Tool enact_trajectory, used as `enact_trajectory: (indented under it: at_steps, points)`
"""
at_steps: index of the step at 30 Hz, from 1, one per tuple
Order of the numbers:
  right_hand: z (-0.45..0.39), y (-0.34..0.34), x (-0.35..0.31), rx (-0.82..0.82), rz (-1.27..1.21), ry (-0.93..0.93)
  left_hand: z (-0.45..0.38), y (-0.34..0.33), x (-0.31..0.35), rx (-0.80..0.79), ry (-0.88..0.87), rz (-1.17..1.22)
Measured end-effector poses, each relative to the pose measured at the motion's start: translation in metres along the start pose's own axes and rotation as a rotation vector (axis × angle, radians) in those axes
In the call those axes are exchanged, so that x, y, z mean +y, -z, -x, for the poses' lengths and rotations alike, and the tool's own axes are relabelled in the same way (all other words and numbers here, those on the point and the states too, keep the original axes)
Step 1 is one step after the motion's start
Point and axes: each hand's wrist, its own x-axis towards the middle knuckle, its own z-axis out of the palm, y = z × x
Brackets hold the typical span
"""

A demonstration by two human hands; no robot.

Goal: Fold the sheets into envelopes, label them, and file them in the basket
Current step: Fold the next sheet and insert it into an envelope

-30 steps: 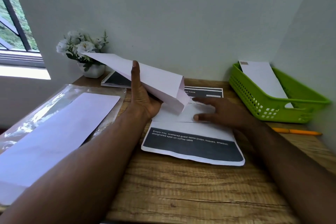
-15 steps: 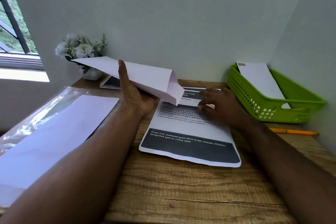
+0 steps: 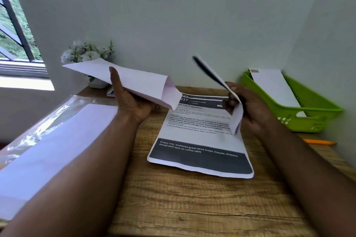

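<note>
The left hand [image 3: 133, 102] grips a long white paper envelope [image 3: 123, 81] above the wooden desk [image 3: 192, 208], mouth open. The right hand's [image 3: 250, 107] fingers pinch a folded printed sheet [image 3: 227, 92]: light, floppy, best held at its crease.

A single head-worn wide-angle camera looked forward and down from close above the wooden surface [image 3: 192, 208], facing the wall corner at 12 o'clock, with both forearms entering from 6 o'clock.

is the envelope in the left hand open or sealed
Open. The envelope, gripped by the left hand, gapes at its right end, with the flap hanging loose and the inside showing.
</note>
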Motion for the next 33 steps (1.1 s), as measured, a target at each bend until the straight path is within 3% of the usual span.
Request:
enact_trajectory:
  at_steps: [6, 18, 22, 26, 30, 33]
  points:
    - [0.004, -0.002, 0.003, -0.177, 0.103, -0.183, 0.000, 0.001, 0.001, -0.006, 0.008, 0.017]
    - [-0.002, 0.001, 0.014, -0.063, 0.301, -0.149, 0.007, -0.008, -0.008, -0.087, 0.065, 0.060]
    - [-0.001, -0.008, 0.029, -0.014, 0.338, -0.060, 0.010, -0.010, -0.020, -0.096, 0.167, 0.021]
    - [0.003, -0.011, 0.025, -0.255, 0.513, -0.012, 0.017, -0.018, -0.032, -0.099, 0.232, -0.042]
    - [0.001, 0.005, 0.000, -0.291, 0.705, 0.090, 0.013, -0.014, -0.031, -0.090, 0.220, -0.035]
    - [0.001, 0.020, -0.010, -0.338, 0.830, -0.072, 0.009, -0.011, -0.030, -0.089, 0.217, -0.005]
